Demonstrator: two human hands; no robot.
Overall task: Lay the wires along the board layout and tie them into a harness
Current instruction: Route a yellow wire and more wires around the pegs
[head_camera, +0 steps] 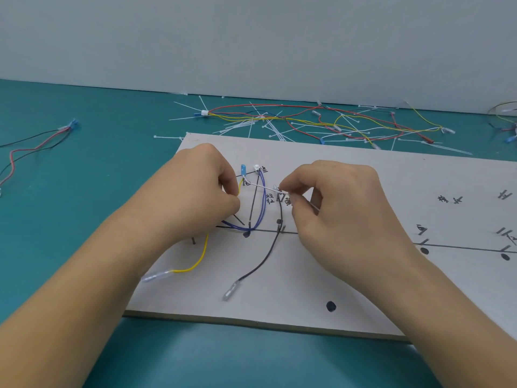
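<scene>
The flat pale grey board bears black ruled lines, black dots and black handwritten characters. On it are a thin yellow wire, a looped violet-blue wire, a thin black wire and a thin white strand. The table mat is plain teal; the tangled wires behind show red, yellow and white.

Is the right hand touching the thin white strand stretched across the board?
Touching. The head view shows the right hand pinching the white strand between thumb and forefinger, just above the board.
</scene>
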